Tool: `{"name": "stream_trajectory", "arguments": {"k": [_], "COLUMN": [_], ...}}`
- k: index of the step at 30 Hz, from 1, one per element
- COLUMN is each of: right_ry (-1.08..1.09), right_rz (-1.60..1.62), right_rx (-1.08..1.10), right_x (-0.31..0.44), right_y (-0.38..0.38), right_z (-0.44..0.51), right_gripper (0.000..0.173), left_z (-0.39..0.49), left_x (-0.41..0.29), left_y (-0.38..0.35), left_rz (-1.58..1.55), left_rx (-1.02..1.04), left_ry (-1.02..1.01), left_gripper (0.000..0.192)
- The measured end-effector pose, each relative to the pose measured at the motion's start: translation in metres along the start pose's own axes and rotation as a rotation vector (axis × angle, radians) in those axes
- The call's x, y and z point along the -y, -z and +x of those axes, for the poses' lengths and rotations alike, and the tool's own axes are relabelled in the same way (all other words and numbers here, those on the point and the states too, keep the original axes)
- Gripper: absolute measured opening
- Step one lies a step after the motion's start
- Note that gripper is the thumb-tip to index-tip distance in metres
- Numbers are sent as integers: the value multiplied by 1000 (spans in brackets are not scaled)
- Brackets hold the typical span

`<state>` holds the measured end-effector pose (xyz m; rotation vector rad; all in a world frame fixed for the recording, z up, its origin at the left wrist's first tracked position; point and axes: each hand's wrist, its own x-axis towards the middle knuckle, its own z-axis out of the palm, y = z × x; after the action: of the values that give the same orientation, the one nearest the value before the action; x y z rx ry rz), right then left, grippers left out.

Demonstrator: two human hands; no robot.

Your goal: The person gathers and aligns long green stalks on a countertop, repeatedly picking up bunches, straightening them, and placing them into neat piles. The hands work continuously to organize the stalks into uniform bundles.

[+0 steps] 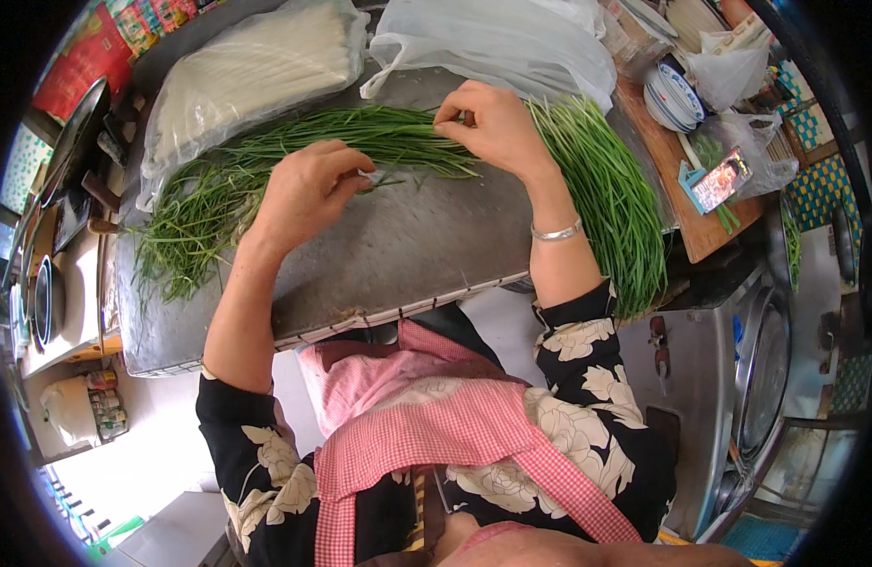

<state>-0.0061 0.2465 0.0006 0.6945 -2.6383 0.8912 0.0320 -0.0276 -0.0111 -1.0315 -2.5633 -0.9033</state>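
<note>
My left hand (pixel 315 188) hovers over the metal tabletop (pixel 422 234) with thumb and fingertips close together. A small green scrap (pixel 385 184) shows at its fingertips; whether it is gripped or lying below is unclear. My right hand (pixel 489 127), thumb and forefinger curled towards each other, is over the right end of a loose row of garlic chives (pixel 365 127). Any thin blade between those fingers is too fine to make out. Under and left of my left wrist spreads a tangled heap of chive trimmings (pixel 188 227). A thick, aligned bundle of chives (pixel 606 191) lies right of my right forearm.
Behind the chives lie a clear bag of pale, noodle-like strips (pixel 259 64) and a white plastic bag (pixel 485 49). To the right, a wooden board (pixel 719 234) bears a propped phone (pixel 721 181) and stacked bowls (pixel 673 98). Pans (pixel 78 142) hang over the left edge.
</note>
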Motion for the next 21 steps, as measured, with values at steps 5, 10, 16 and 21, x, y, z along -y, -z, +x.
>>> {"name": "stream_trajectory", "arguments": {"k": [5, 10, 16, 21], "right_ry": [-70, -18, 4, -2], "right_rz": [284, 461, 654, 813], "right_rx": [-55, -140, -164, -156], "right_x": [14, 28, 39, 37], "right_y": [4, 0, -9, -12], "right_z": [-2, -1, -2, -2], "right_gripper": [14, 14, 13, 14], "left_z": [3, 8, 10, 8], "left_x": [-4, -6, -4, 5], "left_y": [-5, 2, -1, -1], "left_rz": [-94, -93, -274, -439], "left_rx": [-138, -480, -437, -364], "left_ry": [31, 52, 137, 233], "left_gripper": [13, 27, 45, 32]}}
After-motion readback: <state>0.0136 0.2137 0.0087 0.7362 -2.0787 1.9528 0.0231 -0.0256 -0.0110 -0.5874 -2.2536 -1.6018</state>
